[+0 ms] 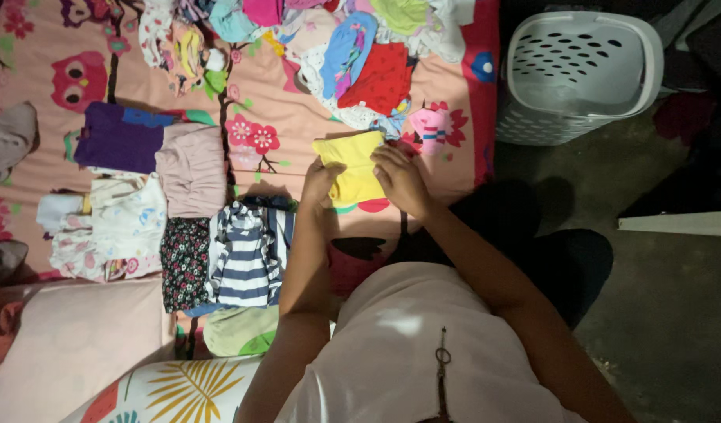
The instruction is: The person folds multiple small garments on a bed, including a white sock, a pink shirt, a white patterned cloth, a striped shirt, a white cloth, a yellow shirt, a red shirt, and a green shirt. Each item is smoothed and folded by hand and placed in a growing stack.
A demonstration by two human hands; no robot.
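Two hands press on a small yellow cloth (353, 168) that lies on a big pink bed sheet (298, 117) with owls and flowers. At 12 o'clock from the yellow cloth sits a messy pile of clothes (360, 47). A white laundry basket (580, 74) stands on the floor at 2 o'clock. Folded clothes lie at 9 o'clock: a purple shirt (118, 137), a pink top (192, 168) and a striped shirt (247, 254). The left hand (320, 182) pinches the yellow cloth's left edge with bent fingers. The right hand (400, 178) lies flat on its right side, fingers pressed down on the cloth.
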